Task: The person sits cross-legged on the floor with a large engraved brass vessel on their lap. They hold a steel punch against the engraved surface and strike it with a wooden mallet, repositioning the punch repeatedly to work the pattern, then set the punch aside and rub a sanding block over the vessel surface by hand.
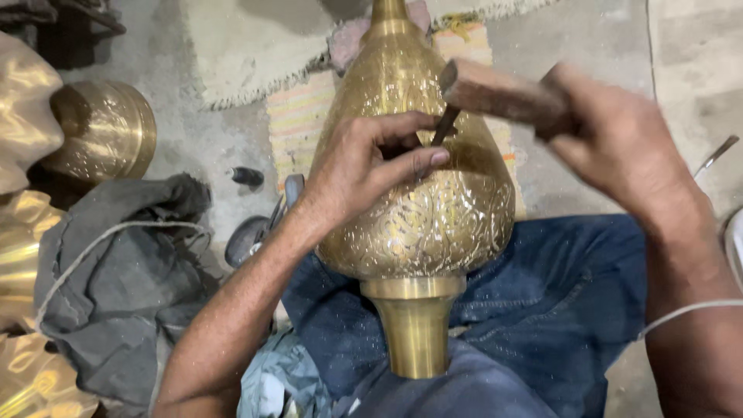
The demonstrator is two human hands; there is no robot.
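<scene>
A large engraved brass vase (433,209) lies across my lap, its foot towards me and its neck pointing away. My left hand (371,159) rests on the vase's belly and pinches a thin dark chisel (445,125) whose tip touches the engraved surface. My right hand (611,139) grips a wooden mallet (495,91), its head right above the chisel's top end. My legs in blue jeans (557,310) support the vase.
A round brass vessel (104,128) lies at the left on the concrete floor, with more brass pieces (23,116) along the left edge. A grey cloth with a cord (124,271) sits beside my left arm. A striped mat (298,116) and a pale rug (248,46) lie beyond the vase.
</scene>
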